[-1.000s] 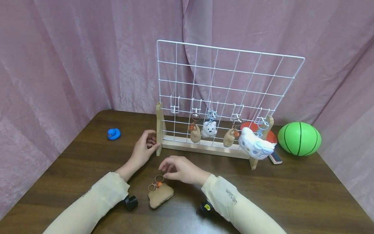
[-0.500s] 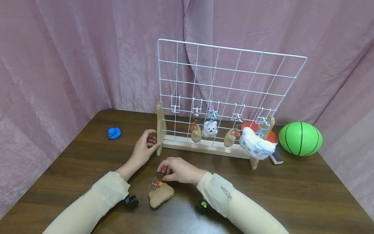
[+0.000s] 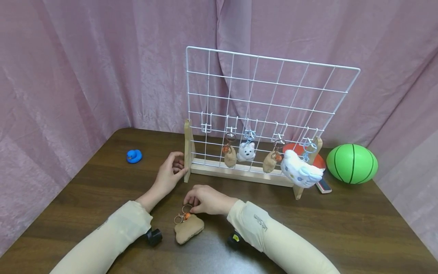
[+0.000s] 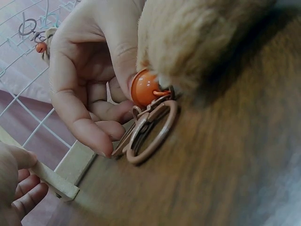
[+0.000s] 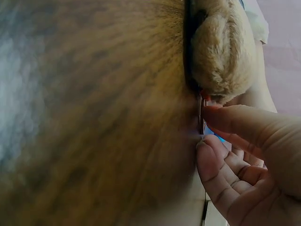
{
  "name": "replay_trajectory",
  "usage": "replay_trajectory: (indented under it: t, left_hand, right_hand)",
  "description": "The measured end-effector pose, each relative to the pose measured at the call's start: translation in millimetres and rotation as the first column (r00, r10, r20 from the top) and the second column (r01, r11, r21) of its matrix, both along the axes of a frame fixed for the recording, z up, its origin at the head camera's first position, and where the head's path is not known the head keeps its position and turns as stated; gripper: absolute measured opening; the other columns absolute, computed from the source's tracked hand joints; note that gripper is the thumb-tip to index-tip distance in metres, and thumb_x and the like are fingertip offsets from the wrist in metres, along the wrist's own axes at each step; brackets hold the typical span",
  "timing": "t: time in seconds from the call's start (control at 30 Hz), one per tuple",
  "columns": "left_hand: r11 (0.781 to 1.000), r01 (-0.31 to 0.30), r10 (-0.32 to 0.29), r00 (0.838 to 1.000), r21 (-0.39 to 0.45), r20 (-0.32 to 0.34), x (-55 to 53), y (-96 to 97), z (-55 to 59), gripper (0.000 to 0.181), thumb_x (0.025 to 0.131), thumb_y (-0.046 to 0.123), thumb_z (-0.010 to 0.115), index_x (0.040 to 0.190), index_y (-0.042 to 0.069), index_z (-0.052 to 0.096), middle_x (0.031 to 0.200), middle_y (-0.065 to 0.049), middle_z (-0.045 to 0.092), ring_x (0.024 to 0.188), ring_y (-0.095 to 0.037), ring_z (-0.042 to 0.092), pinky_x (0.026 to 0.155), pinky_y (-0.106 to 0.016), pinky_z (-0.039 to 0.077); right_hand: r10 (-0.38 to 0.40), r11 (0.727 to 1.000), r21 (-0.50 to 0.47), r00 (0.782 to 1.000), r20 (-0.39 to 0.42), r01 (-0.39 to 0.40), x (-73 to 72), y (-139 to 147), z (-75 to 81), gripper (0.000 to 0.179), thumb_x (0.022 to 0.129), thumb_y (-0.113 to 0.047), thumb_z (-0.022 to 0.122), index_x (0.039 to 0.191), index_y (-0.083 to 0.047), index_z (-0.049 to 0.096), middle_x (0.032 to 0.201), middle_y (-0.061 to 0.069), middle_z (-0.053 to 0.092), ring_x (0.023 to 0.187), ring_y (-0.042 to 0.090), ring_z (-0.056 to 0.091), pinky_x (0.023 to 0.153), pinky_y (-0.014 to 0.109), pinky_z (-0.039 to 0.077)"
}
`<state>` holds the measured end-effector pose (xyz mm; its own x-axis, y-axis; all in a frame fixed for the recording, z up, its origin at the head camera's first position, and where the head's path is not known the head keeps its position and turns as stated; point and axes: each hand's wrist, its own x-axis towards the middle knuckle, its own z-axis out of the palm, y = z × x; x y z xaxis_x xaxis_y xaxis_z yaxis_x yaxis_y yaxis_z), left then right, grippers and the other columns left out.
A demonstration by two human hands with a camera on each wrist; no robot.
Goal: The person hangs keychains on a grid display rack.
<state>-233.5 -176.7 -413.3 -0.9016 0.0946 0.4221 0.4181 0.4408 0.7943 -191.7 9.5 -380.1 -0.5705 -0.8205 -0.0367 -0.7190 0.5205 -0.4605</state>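
Observation:
My left hand (image 3: 166,175) grips the left wooden post (image 3: 187,142) of the wire grid stand, thumb at the front edge. A brown plush keychain (image 3: 189,230) lies on the table in front of me, with an orange bell (image 4: 143,89) and copper-coloured rings (image 4: 174,113) at its upper end. My right hand (image 3: 208,199) is at the far ring, with thumb and index finger on either side of it. In the right wrist view a gap shows between those fingertips. Whether both fingertips touch the ring, I cannot tell.
The white wire grid (image 3: 273,59) carries several hooks with plush keychains, including a white one (image 3: 301,171) at the right end. A leftmost hook (image 3: 206,127) has nothing on it. A blue rubber duck (image 3: 134,156) stands left, a green ball (image 3: 352,163) right.
My right hand has shifted slightly left and down, bringing its fingertips to the far ring of the keychain. The left hand has stayed on the post.

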Motion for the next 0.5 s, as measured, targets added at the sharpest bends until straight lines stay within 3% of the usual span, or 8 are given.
replay_trajectory:
  t: [0.5]
  left_hand:
    - [1.0,-0.001,0.001,1.0,0.006,0.0,0.1,0.1,0.1,0.047,0.085,-0.002,0.068,0.126,0.0,0.046,0.1,-0.02,0.06,0.088,-0.026,0.06,0.072,-0.014,0.052]
  right_hand:
    - [-0.014,1.0,0.028,1.0,-0.014,0.014,-1.3,-4.7,-1.9,0.02,0.081,-0.012,0.076,0.097,-0.013,0.064,0.089,-0.001,0.061,0.082,0.005,0.054,0.072,0.01,0.042]
